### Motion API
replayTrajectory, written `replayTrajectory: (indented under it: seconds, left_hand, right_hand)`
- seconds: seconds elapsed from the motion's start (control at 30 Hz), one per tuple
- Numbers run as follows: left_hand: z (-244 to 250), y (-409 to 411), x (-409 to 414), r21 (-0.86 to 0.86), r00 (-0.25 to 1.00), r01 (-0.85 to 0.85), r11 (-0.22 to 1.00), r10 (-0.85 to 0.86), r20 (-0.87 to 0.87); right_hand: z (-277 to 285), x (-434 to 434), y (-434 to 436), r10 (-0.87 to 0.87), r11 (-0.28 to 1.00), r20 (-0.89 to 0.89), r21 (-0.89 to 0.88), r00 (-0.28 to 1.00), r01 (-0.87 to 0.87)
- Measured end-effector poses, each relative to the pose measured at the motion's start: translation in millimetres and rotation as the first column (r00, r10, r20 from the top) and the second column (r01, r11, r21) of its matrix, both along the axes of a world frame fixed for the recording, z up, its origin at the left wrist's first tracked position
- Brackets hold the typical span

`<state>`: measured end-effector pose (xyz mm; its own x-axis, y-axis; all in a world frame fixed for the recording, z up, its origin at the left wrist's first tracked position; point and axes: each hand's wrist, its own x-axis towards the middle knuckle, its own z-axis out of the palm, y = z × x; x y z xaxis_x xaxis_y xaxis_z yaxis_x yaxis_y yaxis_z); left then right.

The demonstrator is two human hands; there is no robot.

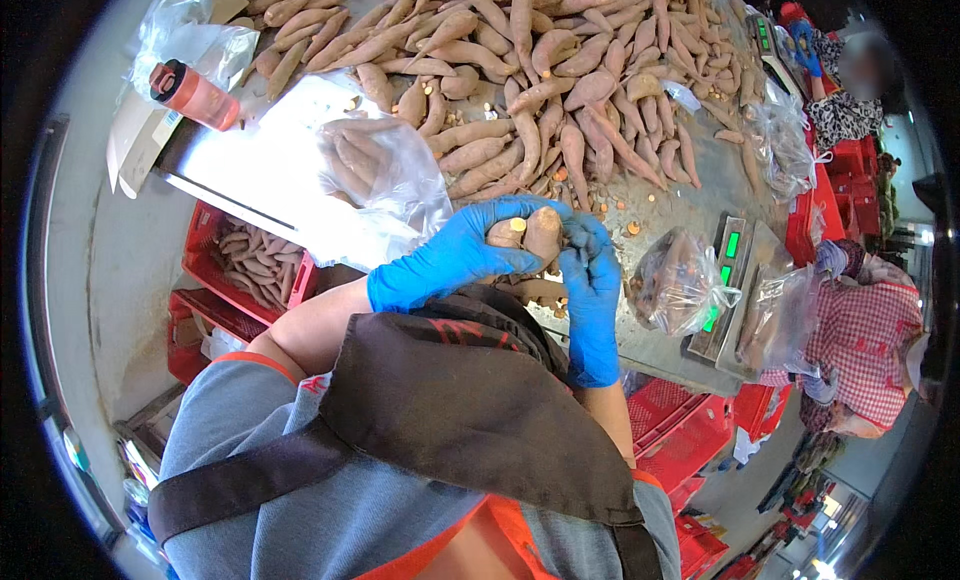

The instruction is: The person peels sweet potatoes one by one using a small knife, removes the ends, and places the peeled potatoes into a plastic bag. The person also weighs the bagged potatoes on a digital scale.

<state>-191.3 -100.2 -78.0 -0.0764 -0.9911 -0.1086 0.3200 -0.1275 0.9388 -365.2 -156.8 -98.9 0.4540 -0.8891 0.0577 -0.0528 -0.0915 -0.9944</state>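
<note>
Both my hands wear blue gloves and meet over the near edge of the table. My left hand (457, 250) is closed around sweet potatoes (543, 233), one of them with a pale yellow cut end. At their right side my right hand (592, 261) has bent, dirt-darkened fingertips; whether it grips them or something small cannot be told. Beyond the hands a large heap of sweet potatoes (592, 92) covers much of the table. To the left lies a clear plastic bag (405, 167) with sweet potatoes inside.
A tied bag of sweet potatoes (671, 280) lies beside a scale (731, 280) at right. A pink bottle (196, 98) is at upper left. Red crates (196, 242) sit below the left edge. Two co-workers are at right, one in a checked garment (862, 340), one by another scale (776, 55).
</note>
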Motion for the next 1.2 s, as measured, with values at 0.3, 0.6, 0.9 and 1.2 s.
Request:
replayTrajectory:
  seconds: [0.3, 0.6, 0.9, 1.2]
  left_hand:
    - [-1.0, -2.9, 1.7, 0.038, 0.999, 0.014, 0.999, -0.015, 0.035]
    - [5.7, -4.0, 17.4, 0.083, 0.957, 0.166, 0.983, -0.181, 0.225]
    - [11.1, -4.0, 12.1, -0.199, 0.949, 0.122, 0.972, -0.055, 0.310]
    - [0.3, -1.2, 20.5, -0.010, 0.989, -0.142, 0.990, 0.142, 0.032]
  right_hand:
    - [34.1, 2.5, -8.7, -0.128, 0.794, -0.551, -0.555, 0.825, -0.247]
    - [29.0, 10.1, -14.9, -0.285, 0.653, -0.673, -0.657, 0.682, -0.376]
    - [15.8, -12.7, -29.8, 0.161, 0.876, -0.433, 0.476, 0.887, 0.073]
    - [11.4, 20.4, -2.1, -0.045, 0.776, 0.355, 0.601, 0.934, -0.192]
